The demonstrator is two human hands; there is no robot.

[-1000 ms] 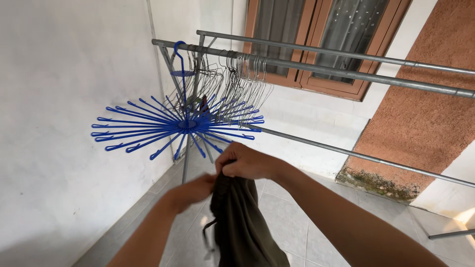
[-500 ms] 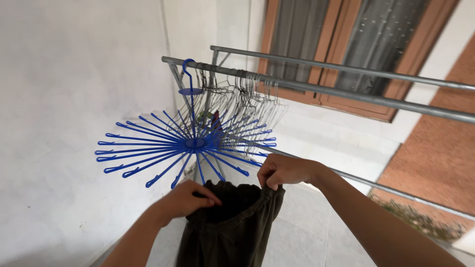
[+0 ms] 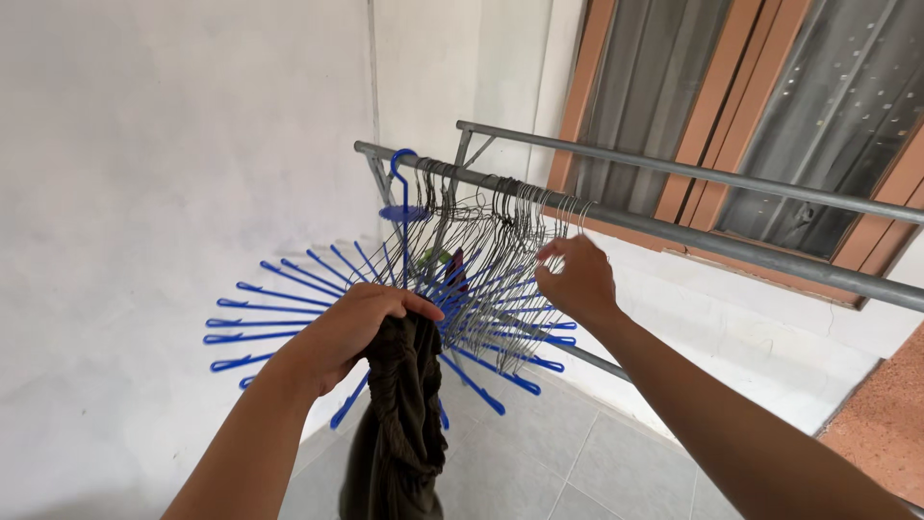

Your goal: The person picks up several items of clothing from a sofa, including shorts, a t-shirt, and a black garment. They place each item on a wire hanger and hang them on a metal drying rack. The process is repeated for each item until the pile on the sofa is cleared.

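Garment (image 3: 399,424), dark olive, hangs bunched from our left hand (image 3: 351,332), fist closed on its top. Our right hand (image 3: 576,279) pinches among the wire hangers (image 3: 500,241) on the metal rail (image 3: 674,231). We judge no hanger freed yet, garment still unhung.

One dark garment (image 3: 404,404), one blue radial hanger (image 3: 385,318), two grey metal rails (image 3: 674,231), two hands, and wire hangers (image 3: 500,231) too bunched to count.
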